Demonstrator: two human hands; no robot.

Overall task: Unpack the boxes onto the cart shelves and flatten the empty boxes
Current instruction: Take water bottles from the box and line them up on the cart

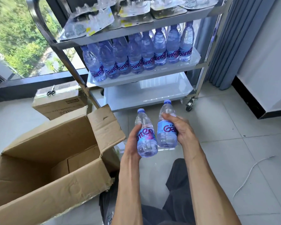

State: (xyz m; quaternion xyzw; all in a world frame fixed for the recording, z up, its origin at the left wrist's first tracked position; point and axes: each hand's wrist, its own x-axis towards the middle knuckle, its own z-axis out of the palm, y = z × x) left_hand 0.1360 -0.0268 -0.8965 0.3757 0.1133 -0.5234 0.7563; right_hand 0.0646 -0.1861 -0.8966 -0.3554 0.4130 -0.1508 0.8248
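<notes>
On a tiled floor beside a window, I am looking down at a tall metal cart (199, 65) with three shelves. Its top shelf carries flat plastic packs, its middle shelf (143, 75) is crowded with rows of upright water bottles, and its bottom shelf (146, 93) is bare. To the left lies a large open cardboard box (44, 161), tipped toward me; the part of its inside I can see looks empty. Behind it sits a closed box (58, 103) with scissors (51, 91) on top.

Nearest me are two bare forearms. The left hand (133, 137) is wrapped around the lower half of one water bottle (146, 135). The right hand (178, 125) is curled around a second bottle (166, 125), thumb over its shoulder. The bottles touch side by side in the air, just in front of the bottom shelf.

I judge the main risk to be crowding: pushing these into the packed middle shelf could topple the front row. Smooth, rounded plastic could also slip from either one-handed hold, and a thin white cord (250, 171) on the floor at right might snag a foot.
</notes>
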